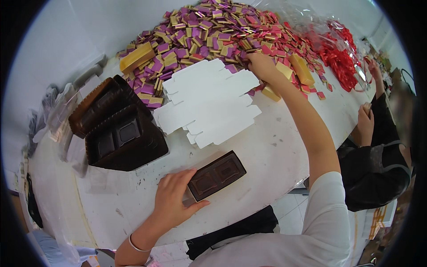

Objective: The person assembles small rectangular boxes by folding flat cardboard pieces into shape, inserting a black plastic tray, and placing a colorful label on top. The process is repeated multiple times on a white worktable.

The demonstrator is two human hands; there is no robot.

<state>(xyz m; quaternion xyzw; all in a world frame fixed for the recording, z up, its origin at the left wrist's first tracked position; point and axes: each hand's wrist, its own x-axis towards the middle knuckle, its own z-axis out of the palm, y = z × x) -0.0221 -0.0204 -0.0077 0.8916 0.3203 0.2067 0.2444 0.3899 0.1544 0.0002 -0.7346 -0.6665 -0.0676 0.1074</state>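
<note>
My left hand is at the near end of a dark brown plastic tray with two square recesses. Its thumb and fingers bracket that end, touching the tray. My right arm stretches across the table, and my right hand reaches into a big heap of small wrapped pieces in purple, gold and red. Its fingertips are hidden among the pieces. Beside that arm lies a stack of flat white card box blanks.
Nested brown trays stand at left. A gold block and another gold block lie by the heap. Red ribbons and clear plastic are at far right. A co-worker's hand is at the right table edge.
</note>
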